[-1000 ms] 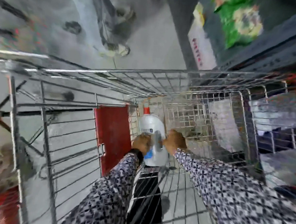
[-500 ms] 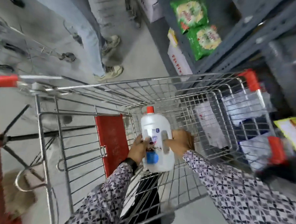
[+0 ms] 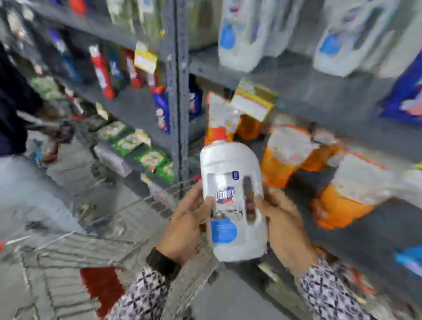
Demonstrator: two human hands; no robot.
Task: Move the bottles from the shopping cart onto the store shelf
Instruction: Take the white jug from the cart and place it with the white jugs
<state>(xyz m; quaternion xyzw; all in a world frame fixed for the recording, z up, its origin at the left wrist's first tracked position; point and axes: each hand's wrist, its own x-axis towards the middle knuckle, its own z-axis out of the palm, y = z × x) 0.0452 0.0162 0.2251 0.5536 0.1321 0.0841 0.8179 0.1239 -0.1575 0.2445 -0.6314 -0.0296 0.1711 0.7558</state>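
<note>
Both hands, left hand (image 3: 185, 228) and right hand (image 3: 285, 231), clasp the bottle (image 3: 232, 200) between them (upright).

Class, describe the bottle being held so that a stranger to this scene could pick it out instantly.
Start at the grey store shelf filling the right side. In front of it, above the wire cart, two hands hold one white bottle. Unlike the orange bottles shelved behind it, it has a red cap, a built-in handle and a blue round label.

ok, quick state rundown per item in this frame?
white bottle: capped, roughly upright, held in the air in front of the shelf, not yet placed
left hand: gripping the bottle's left side
right hand: gripping the bottle's handle side
shopping cart: below the hands, contents too blurred to tell
</note>
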